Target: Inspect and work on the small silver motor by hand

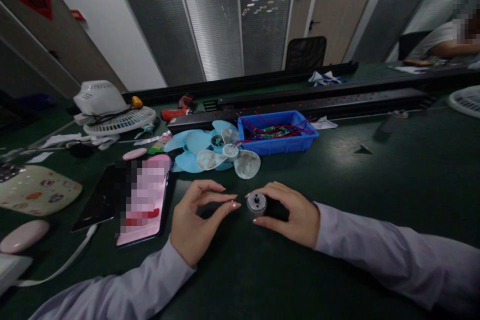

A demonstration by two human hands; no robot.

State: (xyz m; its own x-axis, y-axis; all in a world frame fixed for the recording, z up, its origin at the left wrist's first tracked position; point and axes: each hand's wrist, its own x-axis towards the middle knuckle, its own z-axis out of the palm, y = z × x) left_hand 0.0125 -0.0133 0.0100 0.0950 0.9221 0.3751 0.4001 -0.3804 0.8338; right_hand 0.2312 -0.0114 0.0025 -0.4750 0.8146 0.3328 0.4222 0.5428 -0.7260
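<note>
The right hand (288, 212) pinches one small metal motor (257, 203) on the dark worktop (393, 175); the left hand (197, 220) curls half open just beside it, holding nothing. Beyond lie two fan blades (215, 152), then one blue bin (277, 132) holding red wires and circuit boards.

A dark green table (393, 170) carries fan blades (213, 152), a blue bin (277, 145), and a phone (144, 202).

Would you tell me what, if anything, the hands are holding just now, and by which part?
The right hand pinches a small metal motor by its round sides, between thumb and fingers. The left hand holds nothing.
</note>
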